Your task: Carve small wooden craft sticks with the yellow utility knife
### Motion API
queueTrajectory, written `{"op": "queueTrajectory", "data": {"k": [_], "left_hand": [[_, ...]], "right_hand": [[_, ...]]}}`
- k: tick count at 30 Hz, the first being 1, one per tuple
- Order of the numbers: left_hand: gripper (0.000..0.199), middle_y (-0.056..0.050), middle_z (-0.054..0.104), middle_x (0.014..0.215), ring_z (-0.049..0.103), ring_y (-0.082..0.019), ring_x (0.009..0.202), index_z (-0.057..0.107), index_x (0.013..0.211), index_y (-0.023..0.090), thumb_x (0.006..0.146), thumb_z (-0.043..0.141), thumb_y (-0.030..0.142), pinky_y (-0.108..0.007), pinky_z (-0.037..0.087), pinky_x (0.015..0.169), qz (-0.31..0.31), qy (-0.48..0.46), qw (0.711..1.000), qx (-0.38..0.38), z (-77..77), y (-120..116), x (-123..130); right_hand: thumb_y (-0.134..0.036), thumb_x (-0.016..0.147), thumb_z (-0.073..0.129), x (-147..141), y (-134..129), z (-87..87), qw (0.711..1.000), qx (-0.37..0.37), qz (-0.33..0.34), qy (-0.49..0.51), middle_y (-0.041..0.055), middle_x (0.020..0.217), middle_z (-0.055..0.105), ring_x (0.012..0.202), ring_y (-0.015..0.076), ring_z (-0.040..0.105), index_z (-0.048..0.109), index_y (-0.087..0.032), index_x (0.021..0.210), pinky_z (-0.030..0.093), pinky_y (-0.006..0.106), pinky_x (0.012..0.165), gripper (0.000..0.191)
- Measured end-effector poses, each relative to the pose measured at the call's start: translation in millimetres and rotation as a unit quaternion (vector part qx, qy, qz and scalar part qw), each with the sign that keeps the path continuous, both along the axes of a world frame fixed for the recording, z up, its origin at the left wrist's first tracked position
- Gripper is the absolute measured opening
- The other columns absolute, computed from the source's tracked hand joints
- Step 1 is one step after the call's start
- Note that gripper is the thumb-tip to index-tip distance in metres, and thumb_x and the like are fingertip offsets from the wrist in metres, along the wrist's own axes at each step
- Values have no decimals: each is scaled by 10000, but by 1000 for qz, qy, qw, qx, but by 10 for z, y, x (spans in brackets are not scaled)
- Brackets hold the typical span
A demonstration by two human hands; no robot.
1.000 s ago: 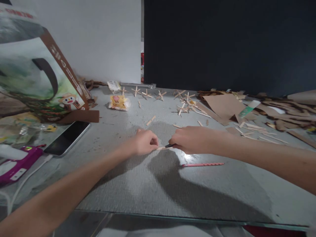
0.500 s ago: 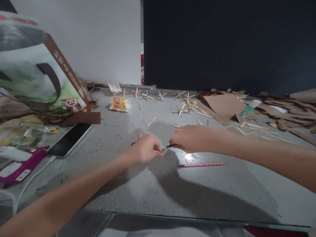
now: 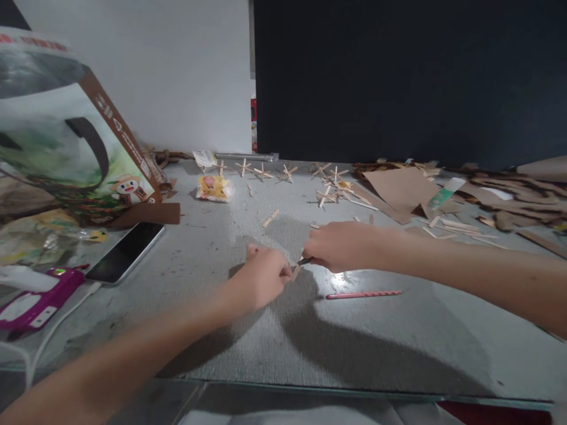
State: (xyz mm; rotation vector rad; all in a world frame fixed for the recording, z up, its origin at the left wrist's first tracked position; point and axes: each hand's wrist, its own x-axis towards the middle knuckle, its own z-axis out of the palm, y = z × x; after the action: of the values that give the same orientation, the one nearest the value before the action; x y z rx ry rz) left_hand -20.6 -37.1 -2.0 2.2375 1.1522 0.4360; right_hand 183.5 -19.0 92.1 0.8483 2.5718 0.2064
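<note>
My left hand [image 3: 266, 273] is closed low over the table, thumb and fingers at a short flat wooden stick [image 3: 296, 273]. One end of the stick shows beyond the fingertips. Opposite it, my right hand [image 3: 333, 245] wraps round a slim dark tool [image 3: 305, 261], mostly hidden in the fist. The tool's tip meets the stick or hovers just above it; I cannot tell which. A pink pencil [image 3: 364, 294] lies in front of my right hand. Beyond both hands rests another wooden stick [image 3: 270, 218].
Several star-shaped stick pieces [image 3: 287, 172] stand along the back. Brown cardboard [image 3: 401, 188], a glue stick [image 3: 446, 193] and loose sticks [image 3: 458, 226] lie at right. A yellow packet [image 3: 214, 188], a phone [image 3: 126, 252], a purple device [image 3: 38, 301] and a large printed box [image 3: 88, 147] occupy the left.
My left fingers have drawn back slightly from the tool, so more of the wooden stick shows. The right hand with the dark tool has barely moved.
</note>
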Motion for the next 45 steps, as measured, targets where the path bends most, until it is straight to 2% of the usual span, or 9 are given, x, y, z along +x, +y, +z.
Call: {"op": "queueTrajectory", "data": {"k": [4,11,21,27,29,33,38,42,45], "left_hand": [[234,-17,629,632,579,-196,763,779,718,200,898,635,242,-427,384,962,15,71,997,-18,38,6,7],[249,-61,716,745,646,-232,811,827,787,217,921,684,370,-369,453,889,-47,19,998,-47,85,42,-15],[275,-81,783,991,682,-224,836,854,1061,211,953,601,219,-334,511,792,-58,88,993,-46,130,5,3],[324,-108,781,1225,715,-270,1107,796,1230,199,965,609,207,-385,516,988,-94,59,993,-39,114,-4,99],[351,-114,774,1241,702,-284,1160,773,1272,213,977,584,182,-414,492,1029,-94,75,993,-1,82,-16,181],[375,-115,765,1183,691,-302,1153,766,1269,243,990,531,158,-463,459,1041,-85,125,986,67,54,-48,264],[312,-71,711,1015,672,-186,793,830,986,235,927,541,132,-323,534,760,-47,64,997,24,236,-11,45],[310,-86,664,992,633,-247,1054,773,943,197,923,488,76,-394,518,970,-8,50,990,132,315,72,-108],[215,-67,674,968,617,-239,1023,687,873,194,919,509,84,-388,524,927,-11,53,991,119,220,87,-110]], "right_hand": [[-106,895,580,28,23,-30,1000,-2,2,16,121,813,755,696,228,672,780,-183,883,285,319,528,215],[-88,911,561,18,-9,44,1000,-1,-6,-8,122,892,745,654,180,625,775,-165,940,250,312,529,229],[-29,881,598,-11,22,99,999,-21,-4,-25,83,845,730,657,160,607,734,-159,871,281,303,556,187],[-89,935,615,-65,24,138,999,-26,-14,-14,102,900,749,708,180,634,747,-152,928,291,307,564,147],[-70,923,617,-85,25,152,999,-37,-20,-18,98,849,748,677,175,615,747,-158,899,297,309,565,159],[-51,896,618,-111,14,177,998,-41,-27,-32,86,756,722,628,173,591,743,-162,853,312,308,559,172],[-90,928,583,-89,23,181,999,-37,-12,-37,98,893,734,674,176,612,739,-143,948,306,298,540,166],[-118,948,563,-58,56,155,999,-47,-18,-21,90,871,719,671,175,613,717,-161,911,302,294,551,164],[-114,935,569,-48,63,142,999,-49,-15,-11,93,844,717,679,193,628,714,-168,891,307,300,554,161]]}}
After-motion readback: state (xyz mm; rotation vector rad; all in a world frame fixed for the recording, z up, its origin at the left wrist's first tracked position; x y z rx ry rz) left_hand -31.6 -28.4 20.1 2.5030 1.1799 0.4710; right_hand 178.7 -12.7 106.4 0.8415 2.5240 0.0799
